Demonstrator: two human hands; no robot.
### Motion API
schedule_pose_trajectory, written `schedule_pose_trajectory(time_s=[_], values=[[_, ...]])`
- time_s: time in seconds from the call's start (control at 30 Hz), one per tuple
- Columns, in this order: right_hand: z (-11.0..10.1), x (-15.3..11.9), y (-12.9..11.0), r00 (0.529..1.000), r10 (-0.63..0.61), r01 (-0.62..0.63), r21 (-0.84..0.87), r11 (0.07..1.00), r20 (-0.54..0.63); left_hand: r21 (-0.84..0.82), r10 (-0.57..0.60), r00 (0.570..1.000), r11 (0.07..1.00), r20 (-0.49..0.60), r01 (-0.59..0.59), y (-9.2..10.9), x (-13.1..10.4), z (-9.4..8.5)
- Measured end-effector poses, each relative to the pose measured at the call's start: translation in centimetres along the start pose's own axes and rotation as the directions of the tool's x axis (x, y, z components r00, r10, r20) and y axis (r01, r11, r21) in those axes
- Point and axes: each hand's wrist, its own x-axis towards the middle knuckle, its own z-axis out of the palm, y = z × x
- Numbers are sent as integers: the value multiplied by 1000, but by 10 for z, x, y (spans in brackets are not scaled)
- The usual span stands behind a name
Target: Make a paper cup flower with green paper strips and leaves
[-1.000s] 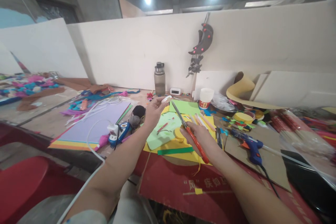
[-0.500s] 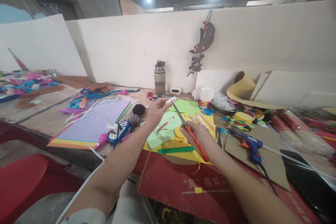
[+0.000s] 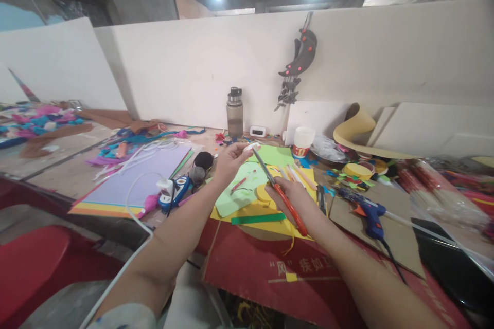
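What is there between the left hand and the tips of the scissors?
The head view shows a small white piece: the left hand pinches it, and the scissors overlap it; whether they touch is unclear.

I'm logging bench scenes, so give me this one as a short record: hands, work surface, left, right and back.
left hand: holds small white piece
right hand: holds scissors, tips at white piece
below: pale green sheet, green strip
left side: power strip, purple sheet
right side: glue gun on cardboard
back: bottle, cup
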Motion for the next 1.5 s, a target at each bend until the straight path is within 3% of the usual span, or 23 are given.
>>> schedule_pose_trajectory(time_s=[0.63, 0.8, 0.9, 1.07, 1.27, 1.5], values=[[-1, -1, -2, 1000, 12, -12, 18, 1000, -27, 40, -25, 1000, 999, 18, 24, 1, 2, -3], [-10, -4, -18, 983, 104, -138, 239, 961, 149, 25, 5, 999, 1000, 34, -5, -1, 3, -5], [-12, -4, -18, 980, 50, -110, 317, 942, 190, -2, 14, 1000, 1000, -14, -14, -4, 7, -10], [-17, -1, -10, 994, -103, 100, 61, 993, 45, -137, -74, 991, 989, -110, 58, -11, 19, -22], [-25, 11, 7, 984, -124, 102, -167, 981, -127, -264, -236, 969, 941, -68, 210, -11, 20, -23], [-20, 20, 26, 980, -140, 106, -221, 969, -144, -205, -177, 984, 962, 24, 178, -10, 18, -18]])
